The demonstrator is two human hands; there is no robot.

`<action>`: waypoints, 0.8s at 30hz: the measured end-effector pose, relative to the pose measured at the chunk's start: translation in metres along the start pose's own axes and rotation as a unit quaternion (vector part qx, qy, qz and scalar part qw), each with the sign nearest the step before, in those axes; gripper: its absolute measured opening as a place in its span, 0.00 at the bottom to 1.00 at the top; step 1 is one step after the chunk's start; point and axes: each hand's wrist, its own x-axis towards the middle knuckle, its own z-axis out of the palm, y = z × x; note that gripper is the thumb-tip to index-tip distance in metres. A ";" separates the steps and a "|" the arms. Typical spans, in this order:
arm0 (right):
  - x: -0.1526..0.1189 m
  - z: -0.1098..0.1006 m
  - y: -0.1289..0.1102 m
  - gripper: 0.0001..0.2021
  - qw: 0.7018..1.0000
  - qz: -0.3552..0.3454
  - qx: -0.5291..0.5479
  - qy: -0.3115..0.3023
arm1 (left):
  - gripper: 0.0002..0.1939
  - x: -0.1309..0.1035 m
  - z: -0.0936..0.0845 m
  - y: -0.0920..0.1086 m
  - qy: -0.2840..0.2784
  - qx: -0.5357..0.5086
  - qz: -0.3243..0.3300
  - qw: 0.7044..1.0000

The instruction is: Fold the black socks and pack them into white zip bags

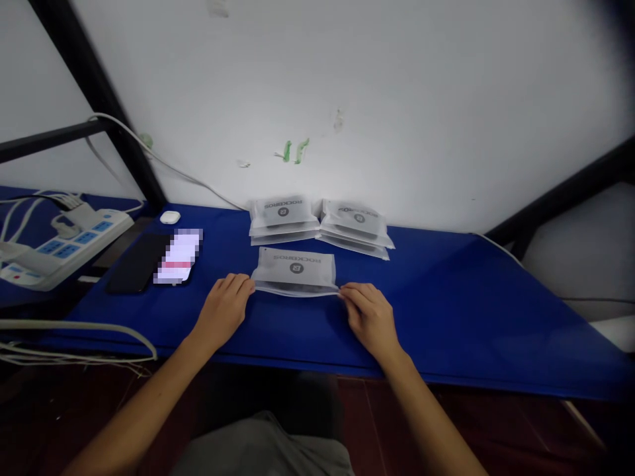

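A frosted zip bag [296,264] with dark lettering and a round logo lies flat on the blue table, its near edge towards me. My left hand [225,304] pinches the bag's near left corner. At the opposite near corner, my right hand [368,314] grips the edge between thumb and fingers. The near edge is stretched between both hands. What is inside the bag shows only as a dark shape. Behind it lie two stacks of similar bags, a left stack [284,215] and a right stack [355,223], side by side against the wall.
On the left are a lit phone [179,258], a dark phone-like slab [139,263] and a white earbud case [170,217]. A power strip [74,244] with plugs and cables stands beyond the left edge of the blue table [471,311]. Black frame bars rise at both sides.
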 end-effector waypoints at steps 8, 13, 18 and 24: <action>0.003 -0.007 -0.010 0.07 0.997 0.048 0.052 -0.042 | 0.10 0.000 -0.010 0.000 -0.064 -0.135 -0.084 0.985; 0.023 -0.003 -0.005 0.11 0.983 0.167 0.056 -0.046 | 0.14 0.025 -0.003 0.001 -0.049 -0.203 -0.228 0.951; 0.060 0.018 0.014 0.11 0.948 0.286 0.058 -0.128 | 0.17 0.066 0.018 -0.007 -0.115 -0.232 -0.339 0.904; 0.080 0.039 0.026 0.09 0.918 0.359 0.068 -0.154 | 0.13 0.088 0.035 -0.021 -0.130 -0.244 -0.388 0.879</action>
